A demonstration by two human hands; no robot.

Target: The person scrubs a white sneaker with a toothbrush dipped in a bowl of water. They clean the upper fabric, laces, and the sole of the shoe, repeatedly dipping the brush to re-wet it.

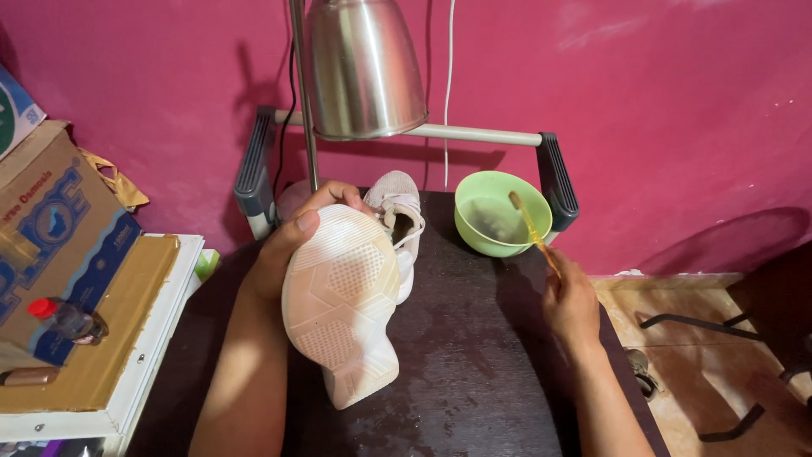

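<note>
Head view, left hand (288, 245) clamped on pale pink rubber-soled sneaker (342, 305), sole up over dark wooden tabletop (474, 372), right hand (571, 305) closed on yellow plastic toothbrush (531, 228), bristles over green round bowl (474, 233).

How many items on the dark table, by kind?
Shoes: 2, one sole-up in the left hand at, one behind it
Green bowl: 1
Toothbrush, in the right hand: 1
Total: 4

One head-worn view looks down and forward, close over the dark table (474, 364), facing the pink wall (660, 101)
</note>
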